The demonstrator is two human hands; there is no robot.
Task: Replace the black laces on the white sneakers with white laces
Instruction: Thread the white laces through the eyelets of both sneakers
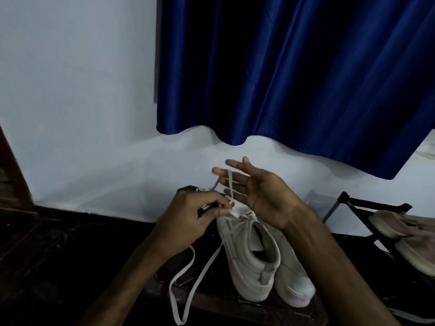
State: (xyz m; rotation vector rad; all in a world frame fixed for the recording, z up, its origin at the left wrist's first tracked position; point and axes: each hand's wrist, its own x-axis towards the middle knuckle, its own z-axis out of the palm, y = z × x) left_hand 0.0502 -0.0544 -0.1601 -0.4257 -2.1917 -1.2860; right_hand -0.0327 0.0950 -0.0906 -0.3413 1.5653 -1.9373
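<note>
While only the head view is on hand, it shows enough. Left hand (188, 222) pinches the white lace (207, 270) at the top of the near sneaker. Right hand (259, 194) is flat with fingers spread, and the lace is draped across them. The lace looks light, limp and flat, and likely to twist, so it is best gripped near the tip. White sneakers (249, 278) stand just below both hands, soft-collared and probably easy to tip. Lace slack loops down beneath the left wrist. Dark wooden surface (235, 312) underneath; wall (70, 114) and blue curtain (282, 67) beyond the fingertips; shoe rack (353, 204) right of the right forearm.
</note>
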